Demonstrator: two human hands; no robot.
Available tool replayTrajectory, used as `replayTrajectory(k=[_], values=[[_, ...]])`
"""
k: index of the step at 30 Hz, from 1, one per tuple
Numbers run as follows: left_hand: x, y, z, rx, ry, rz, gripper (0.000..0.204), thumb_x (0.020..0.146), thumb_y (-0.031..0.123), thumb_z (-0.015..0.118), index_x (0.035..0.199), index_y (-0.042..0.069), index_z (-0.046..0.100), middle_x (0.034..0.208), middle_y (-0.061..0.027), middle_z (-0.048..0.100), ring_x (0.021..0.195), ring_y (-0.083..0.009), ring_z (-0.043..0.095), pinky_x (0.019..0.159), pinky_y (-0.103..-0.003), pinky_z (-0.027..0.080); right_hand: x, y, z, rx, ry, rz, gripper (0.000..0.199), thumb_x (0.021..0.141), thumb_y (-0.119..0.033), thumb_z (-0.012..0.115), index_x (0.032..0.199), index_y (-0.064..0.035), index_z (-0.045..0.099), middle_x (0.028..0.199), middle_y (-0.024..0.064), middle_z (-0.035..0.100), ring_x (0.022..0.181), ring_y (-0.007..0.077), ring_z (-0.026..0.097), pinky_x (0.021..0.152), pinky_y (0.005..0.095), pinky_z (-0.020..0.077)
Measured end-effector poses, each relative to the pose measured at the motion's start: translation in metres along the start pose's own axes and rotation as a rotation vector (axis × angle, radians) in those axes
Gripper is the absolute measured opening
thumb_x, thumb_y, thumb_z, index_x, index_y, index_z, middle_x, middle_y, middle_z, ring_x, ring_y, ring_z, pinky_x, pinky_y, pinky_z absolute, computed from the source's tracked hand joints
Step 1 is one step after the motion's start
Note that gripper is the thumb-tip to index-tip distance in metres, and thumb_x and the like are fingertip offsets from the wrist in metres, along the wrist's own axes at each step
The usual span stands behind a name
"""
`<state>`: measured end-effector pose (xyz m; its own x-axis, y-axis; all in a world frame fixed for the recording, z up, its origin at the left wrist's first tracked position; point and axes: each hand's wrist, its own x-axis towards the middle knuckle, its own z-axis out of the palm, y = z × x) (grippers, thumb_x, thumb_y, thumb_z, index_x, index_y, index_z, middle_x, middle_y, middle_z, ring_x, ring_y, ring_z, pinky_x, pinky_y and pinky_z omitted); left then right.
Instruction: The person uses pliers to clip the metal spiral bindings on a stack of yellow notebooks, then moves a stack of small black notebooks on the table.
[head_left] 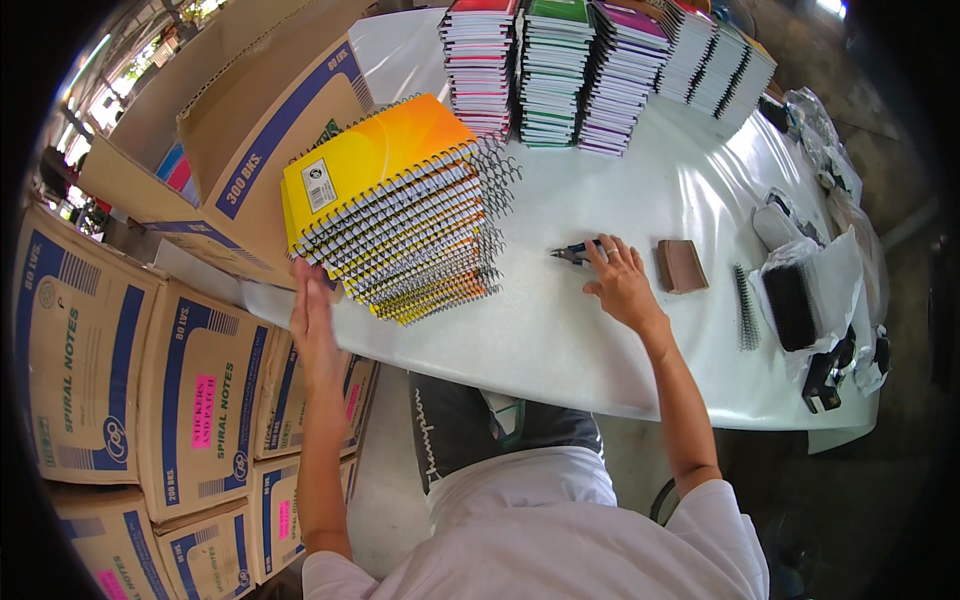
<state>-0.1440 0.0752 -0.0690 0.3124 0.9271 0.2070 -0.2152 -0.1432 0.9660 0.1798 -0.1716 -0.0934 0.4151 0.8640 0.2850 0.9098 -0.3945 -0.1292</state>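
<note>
A leaning stack of yellow-orange spiral notebooks (395,205) lies on the white table (560,330), spirals facing right. My left hand (312,315) presses flat against the stack's near left edge, fingers straight. My right hand (620,280) rests palm down on the table, fingers spread, its fingertips touching blue-handled pliers (575,252) that lie to the right of the stack.
Rows of stacked notebooks (600,70) stand at the table's far end. A brown block (681,265), a loose black spiral (744,305) and bags of black spirals (795,300) lie at right. An open carton (250,110) and stacked cartons (150,380) crowd the left.
</note>
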Motion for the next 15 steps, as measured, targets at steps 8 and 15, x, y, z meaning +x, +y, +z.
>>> replayTrajectory(k=[8,15], values=[[-0.056,0.132,0.033,0.729,-0.084,1.066,0.067,0.089,0.019,0.067,0.146,0.003,0.035,0.154,-0.0169,0.030,0.145,-0.0394,0.019,0.116,-0.047,0.022,-0.007,-0.012,-0.004,-0.172,-0.104,0.067,0.041,0.078,-0.018,0.074,0.110,0.0023,0.058,0.119,0.0178,0.053,0.110,0.0316,0.050,0.093,0.0432,0.0414],[-0.017,0.217,0.122,1.203,-0.494,1.093,0.088,0.078,0.036,0.074,0.148,0.007,0.030,0.153,-0.0146,0.033,0.141,-0.0453,0.024,0.112,-0.061,0.018,-0.048,-0.033,0.028,-0.133,0.074,0.025,0.059,0.082,-0.029,0.071,0.128,0.0001,0.047,0.126,0.0152,0.051,0.118,0.0308,0.048,0.101,0.0462,0.0359]])
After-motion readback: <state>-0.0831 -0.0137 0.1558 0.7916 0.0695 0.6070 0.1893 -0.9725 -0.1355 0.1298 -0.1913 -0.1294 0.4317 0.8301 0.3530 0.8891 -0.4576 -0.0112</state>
